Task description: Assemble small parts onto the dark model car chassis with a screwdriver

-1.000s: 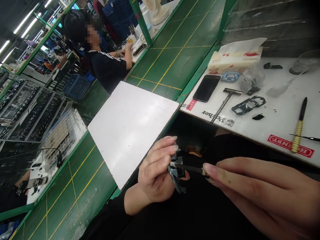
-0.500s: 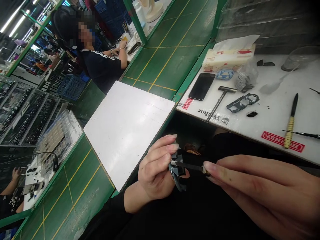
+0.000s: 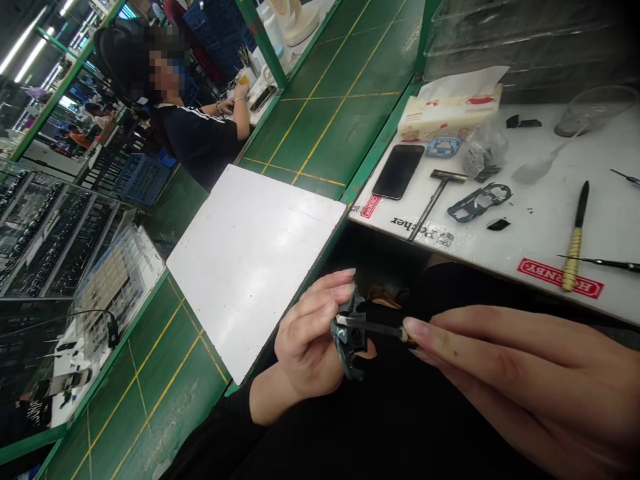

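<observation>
Two hands worked a thin metal tool against a small dark part, held low in front of the bench.

The slim metal blade tool (image 3: 376, 327) lay nearly level, its long axis running left to right, with its flat tip pointing left onto the small dark grey plastic frame part (image 3: 350, 337). That part looked glossy and irregular, with a curved lower edge hanging below the fingers. The left hand (image 3: 305, 340) was curled, thumb and fingertips closed on the part, palm turned toward the right. The right hand (image 3: 520, 380) stretched in from the right, its long fingers nearly straight and pinched on the tool's rear end. Both were held over the dark lap, below the white bench (image 3: 540, 220), where a black phone (image 3: 399, 171), a similar grey frame (image 3: 479, 202) and a yellow-handled pick (image 3: 575, 237) lay apart.
</observation>
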Tool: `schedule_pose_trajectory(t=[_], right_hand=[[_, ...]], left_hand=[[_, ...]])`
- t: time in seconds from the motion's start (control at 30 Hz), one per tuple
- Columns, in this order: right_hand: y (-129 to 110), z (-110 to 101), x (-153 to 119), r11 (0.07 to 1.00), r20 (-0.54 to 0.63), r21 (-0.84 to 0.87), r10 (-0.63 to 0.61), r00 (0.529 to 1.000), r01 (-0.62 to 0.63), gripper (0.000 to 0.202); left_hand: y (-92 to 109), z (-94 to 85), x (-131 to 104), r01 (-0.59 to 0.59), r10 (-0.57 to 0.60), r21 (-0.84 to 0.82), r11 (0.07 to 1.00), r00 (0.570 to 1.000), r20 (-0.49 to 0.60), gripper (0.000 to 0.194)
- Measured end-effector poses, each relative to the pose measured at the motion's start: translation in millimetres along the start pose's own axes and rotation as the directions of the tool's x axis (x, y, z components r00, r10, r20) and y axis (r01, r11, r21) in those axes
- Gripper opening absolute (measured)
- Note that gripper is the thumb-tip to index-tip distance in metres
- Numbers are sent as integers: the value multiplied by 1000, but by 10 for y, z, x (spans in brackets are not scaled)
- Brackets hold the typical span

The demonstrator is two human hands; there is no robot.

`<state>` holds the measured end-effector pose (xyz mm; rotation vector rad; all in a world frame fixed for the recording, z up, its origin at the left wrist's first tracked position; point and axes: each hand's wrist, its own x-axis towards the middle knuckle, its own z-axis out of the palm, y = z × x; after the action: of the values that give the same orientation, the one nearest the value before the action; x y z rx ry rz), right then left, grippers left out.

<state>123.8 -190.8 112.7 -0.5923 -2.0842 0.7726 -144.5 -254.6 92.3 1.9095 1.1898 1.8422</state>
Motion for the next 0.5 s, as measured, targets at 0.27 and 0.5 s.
schedule_pose_trajectory(t=[0.27, 0.5], right_hand=[[61, -13, -63, 998, -10, -61, -3, 1000, 2, 54], [97, -26, -60, 997, 9, -62, -37, 999, 38, 55]], left_hand=[[-28, 100, -47, 56, -62, -106, 993, 996, -61, 73], [-91, 71, -26, 29, -32, -76, 997, 998, -49, 70]])
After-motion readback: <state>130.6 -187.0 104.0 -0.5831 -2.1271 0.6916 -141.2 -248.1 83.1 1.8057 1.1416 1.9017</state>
